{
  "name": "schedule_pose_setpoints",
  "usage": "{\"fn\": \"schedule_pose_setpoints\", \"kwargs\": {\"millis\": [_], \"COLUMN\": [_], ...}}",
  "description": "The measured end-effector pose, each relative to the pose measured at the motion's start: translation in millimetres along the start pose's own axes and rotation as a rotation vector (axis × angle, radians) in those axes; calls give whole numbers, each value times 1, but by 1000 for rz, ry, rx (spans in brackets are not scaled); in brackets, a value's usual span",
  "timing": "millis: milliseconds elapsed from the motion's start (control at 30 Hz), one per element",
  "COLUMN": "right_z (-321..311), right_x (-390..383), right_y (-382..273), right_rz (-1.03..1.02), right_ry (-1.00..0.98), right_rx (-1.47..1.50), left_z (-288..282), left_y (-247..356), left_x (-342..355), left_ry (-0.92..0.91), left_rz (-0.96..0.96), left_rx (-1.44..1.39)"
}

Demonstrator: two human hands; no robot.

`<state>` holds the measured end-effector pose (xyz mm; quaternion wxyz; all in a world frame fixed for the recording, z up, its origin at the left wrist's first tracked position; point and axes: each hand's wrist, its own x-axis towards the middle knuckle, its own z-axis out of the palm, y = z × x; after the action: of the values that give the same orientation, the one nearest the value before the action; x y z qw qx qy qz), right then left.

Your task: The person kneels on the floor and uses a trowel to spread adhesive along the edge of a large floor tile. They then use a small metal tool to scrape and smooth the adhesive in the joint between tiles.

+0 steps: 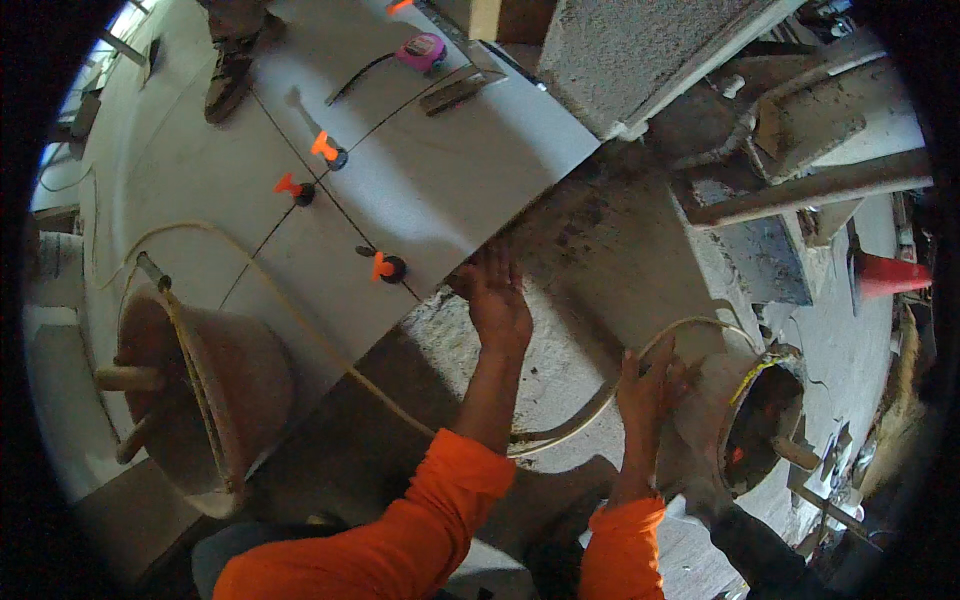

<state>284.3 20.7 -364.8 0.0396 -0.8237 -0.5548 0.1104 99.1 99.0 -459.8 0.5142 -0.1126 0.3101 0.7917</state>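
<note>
Left hand [497,300] spread flat, fingertips at edge of laid grey tile [400,170], gripping nothing. Right hand [648,385] curled around cream hose [690,325] beside bucket [765,415]. Likely seating the tile into mortar bed [590,260]; next probably steady, even pressure. Orange levelling clips [385,266] along joints.

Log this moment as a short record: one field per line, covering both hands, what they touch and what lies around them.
left hand: open, fingers spread, at the edge of the laid grey tile
right hand: on the pale hose; grip unclear
tile clips: three orange levelling clips along the tile joints
left side: brown bucket with tool handles sticking out
right side: second bucket, orange cone
far end: pink tape measure, another person's boot
</note>
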Motion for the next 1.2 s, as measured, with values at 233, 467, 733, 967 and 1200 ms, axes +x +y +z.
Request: {"fn": "schedule_pose_setpoints", "kwargs": {"millis": [233, 467, 733, 967, 1200], "right_z": [23, 7, 33, 68, 72], "right_x": [11, -5, -69, -100, -88], "right_y": [81, 87, 106, 45, -14], "right_rz": [3, 218, 508, -223, 443], "right_ry": [-79, -250, -324, -194, -281], "right_rx": [363, 571, 1279, 430, 1344], "left_z": [10, 13, 36, 41, 39], "left_y": [4, -2, -13, -17, -18], "left_x": [-4, 0, 5, 9, 11], "left_ry": [5, 41, 134, 124, 90], "left_rz": [-58, -54, -98, -86, -73], "left_rx": [-54, -163, -374, -401, -366]}}
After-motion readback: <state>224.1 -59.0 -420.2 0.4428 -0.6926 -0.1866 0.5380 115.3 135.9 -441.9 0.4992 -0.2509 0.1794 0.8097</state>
